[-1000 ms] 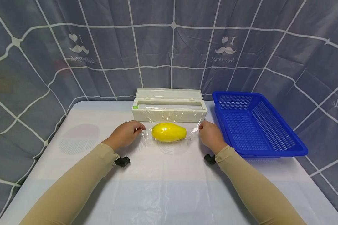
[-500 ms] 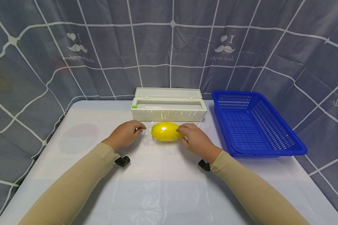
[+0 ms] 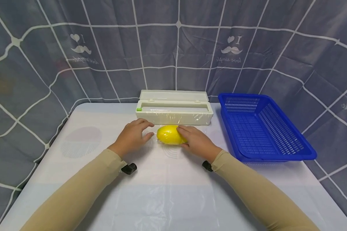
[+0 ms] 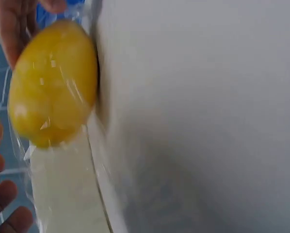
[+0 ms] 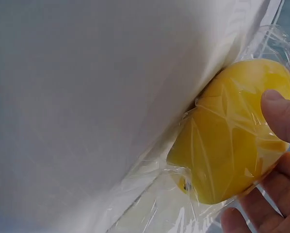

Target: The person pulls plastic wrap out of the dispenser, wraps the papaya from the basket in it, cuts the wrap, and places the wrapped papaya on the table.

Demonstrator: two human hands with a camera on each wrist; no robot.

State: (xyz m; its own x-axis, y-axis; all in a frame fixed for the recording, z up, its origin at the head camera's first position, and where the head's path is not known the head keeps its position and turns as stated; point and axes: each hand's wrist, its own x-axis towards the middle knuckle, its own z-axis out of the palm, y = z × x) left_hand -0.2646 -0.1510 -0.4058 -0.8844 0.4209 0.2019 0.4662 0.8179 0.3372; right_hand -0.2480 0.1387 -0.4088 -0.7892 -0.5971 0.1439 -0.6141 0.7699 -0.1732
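A smooth yellow papaya-like fruit lies on its side at the table's middle, with clear cling film wrinkled around it. My right hand grips its right end. In the right wrist view the thumb presses one side and the fingers lie along the other. My left hand is just left of the fruit, its thumb and fingers parted and nothing between them. Directly behind the fruit stands a white cling film dispenser, lid raised, a film roll inside. Film spreads over the dispenser's front.
A blue plastic basket with slotted walls stands to the right, near my right forearm. The table has a pale printed cover. A grey curtain with white lines hangs behind and at both sides.
My right hand let go of the film's right edge and moved left onto the fruit's right end. My left hand loosened its pinch on the film, spread its fingers and shifted slightly right.
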